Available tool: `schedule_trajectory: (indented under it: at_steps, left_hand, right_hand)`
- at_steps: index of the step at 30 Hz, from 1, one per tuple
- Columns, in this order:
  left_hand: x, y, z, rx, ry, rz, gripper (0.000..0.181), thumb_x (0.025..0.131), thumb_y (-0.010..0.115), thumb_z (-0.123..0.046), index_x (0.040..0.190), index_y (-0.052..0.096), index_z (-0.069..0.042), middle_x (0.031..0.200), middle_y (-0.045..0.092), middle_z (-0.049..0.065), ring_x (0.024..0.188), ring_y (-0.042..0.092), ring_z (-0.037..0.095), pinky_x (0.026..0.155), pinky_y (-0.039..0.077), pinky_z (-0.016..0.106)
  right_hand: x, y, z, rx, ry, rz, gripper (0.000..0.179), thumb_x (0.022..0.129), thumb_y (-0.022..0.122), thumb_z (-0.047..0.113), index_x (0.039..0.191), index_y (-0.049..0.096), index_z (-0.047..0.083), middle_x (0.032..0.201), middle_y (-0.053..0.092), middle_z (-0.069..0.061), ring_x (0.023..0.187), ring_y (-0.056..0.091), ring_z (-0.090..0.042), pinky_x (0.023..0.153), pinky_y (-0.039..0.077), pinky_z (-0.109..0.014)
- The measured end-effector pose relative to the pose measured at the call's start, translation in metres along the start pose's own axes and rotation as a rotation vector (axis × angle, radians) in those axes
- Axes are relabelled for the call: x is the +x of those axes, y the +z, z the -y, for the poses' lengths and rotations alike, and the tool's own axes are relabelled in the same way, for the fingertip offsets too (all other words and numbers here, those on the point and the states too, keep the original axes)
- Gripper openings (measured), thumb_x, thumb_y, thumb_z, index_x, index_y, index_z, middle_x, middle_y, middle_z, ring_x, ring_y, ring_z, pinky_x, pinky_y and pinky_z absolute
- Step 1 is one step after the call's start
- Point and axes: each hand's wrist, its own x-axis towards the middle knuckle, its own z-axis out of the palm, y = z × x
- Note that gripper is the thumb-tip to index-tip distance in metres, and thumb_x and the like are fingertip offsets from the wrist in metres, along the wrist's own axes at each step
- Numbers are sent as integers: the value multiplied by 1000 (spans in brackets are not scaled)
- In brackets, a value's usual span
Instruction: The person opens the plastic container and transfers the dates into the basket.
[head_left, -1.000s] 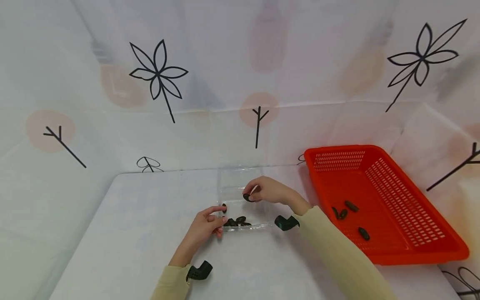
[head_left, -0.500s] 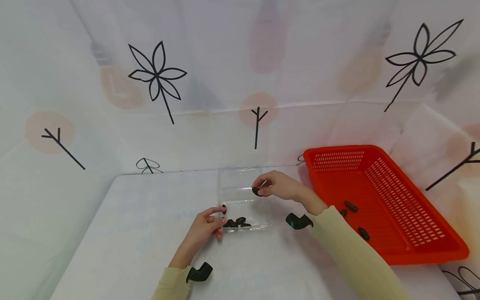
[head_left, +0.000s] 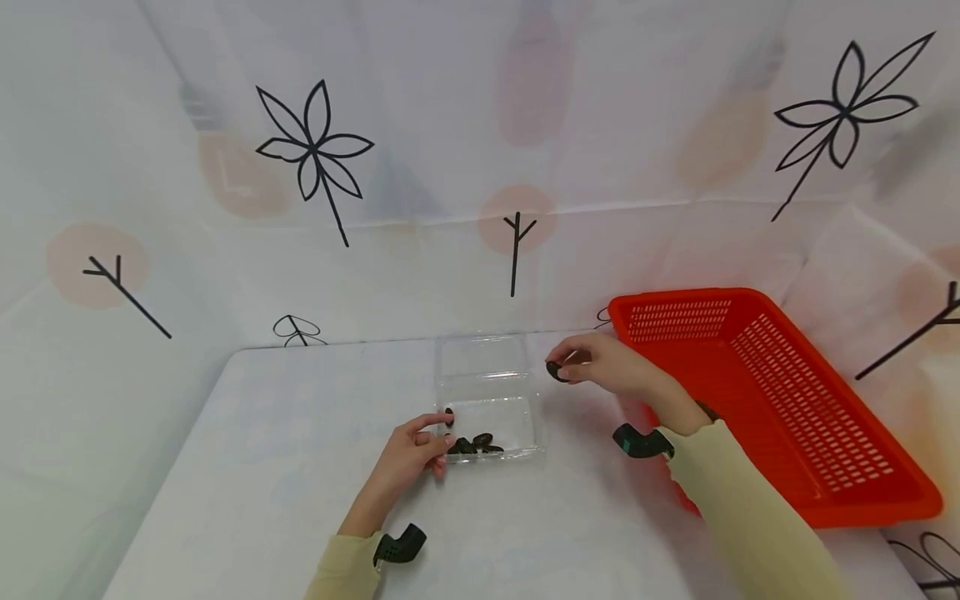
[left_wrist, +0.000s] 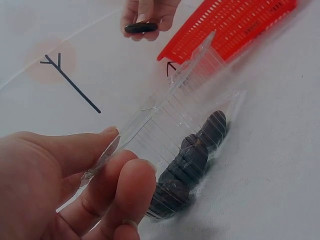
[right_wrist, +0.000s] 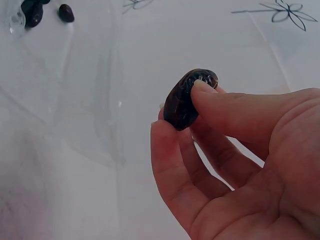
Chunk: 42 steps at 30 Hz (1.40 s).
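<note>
My right hand pinches a dark brown date between thumb and fingers. It hovers between the clear plastic clamshell box and the red basket, apart from both. The box lies with its lid folded back on the far side. Several dates lie together at the near left of its tray, and a lone one sits by the left wall. My left hand grips the left rim of the box, as the left wrist view shows, with the plastic between thumb and fingers.
A red plastic basket with slotted walls stands on the right of the table. My right forearm and sleeve cover part of it; one date peeks out beyond the arm. White patterned cloth hangs behind the table.
Holding the date, my right hand has moved right, from over the box to beside it, towards the basket. The left hand has stayed on the box rim. Most dates in the basket are now hidden.
</note>
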Motion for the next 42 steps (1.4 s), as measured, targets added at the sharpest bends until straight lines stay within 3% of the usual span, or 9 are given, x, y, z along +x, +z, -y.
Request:
schedule_trajectory:
  at_steps: [6, 16, 28, 34, 42]
  left_hand:
    - [1, 0, 0, 4, 6, 9, 46, 92, 72, -8, 135, 57, 2, 61, 56, 3, 50, 55, 15, 56, 51, 27]
    - [0, 0, 1, 12, 4, 3, 46, 92, 72, -9, 134, 58, 1, 62, 57, 4, 51, 56, 16, 57, 51, 28]
    - [0, 0, 1, 6, 13, 7, 46, 92, 72, -9, 134, 58, 1, 61, 57, 4, 50, 55, 16, 57, 51, 27]
    - [1, -2, 3, 9, 17, 11, 45, 91, 72, -9, 133, 58, 1, 61, 58, 3, 50, 56, 15, 57, 52, 27]
    - [0, -2, 2, 10, 13, 2, 45, 92, 72, -7, 134, 58, 1, 61, 57, 3, 49, 56, 15, 57, 51, 27]
  right_hand:
    - [-21, -20, -18, 16, 44, -70, 24, 96, 65, 9, 119, 66, 4, 111, 66, -10, 98, 65, -25, 86, 54, -42]
    - [-58, -46, -33, -15, 108, -162, 29, 97, 65, 12, 124, 65, 3, 118, 65, -12, 106, 60, -27, 83, 53, -29]
    - [-96, -64, -64, -86, 183, -208, 35, 99, 64, 23, 129, 63, 4, 121, 65, -12, 111, 57, -32, 84, 53, -37]
    - [-106, -68, -79, -90, 209, -212, 40, 99, 63, 24, 132, 60, 1, 123, 63, -15, 109, 58, -30, 83, 53, -35]
    - [-103, -68, -89, -74, 213, -212, 41, 99, 64, 23, 132, 59, 0, 124, 62, -16, 104, 59, -22, 83, 53, -35]
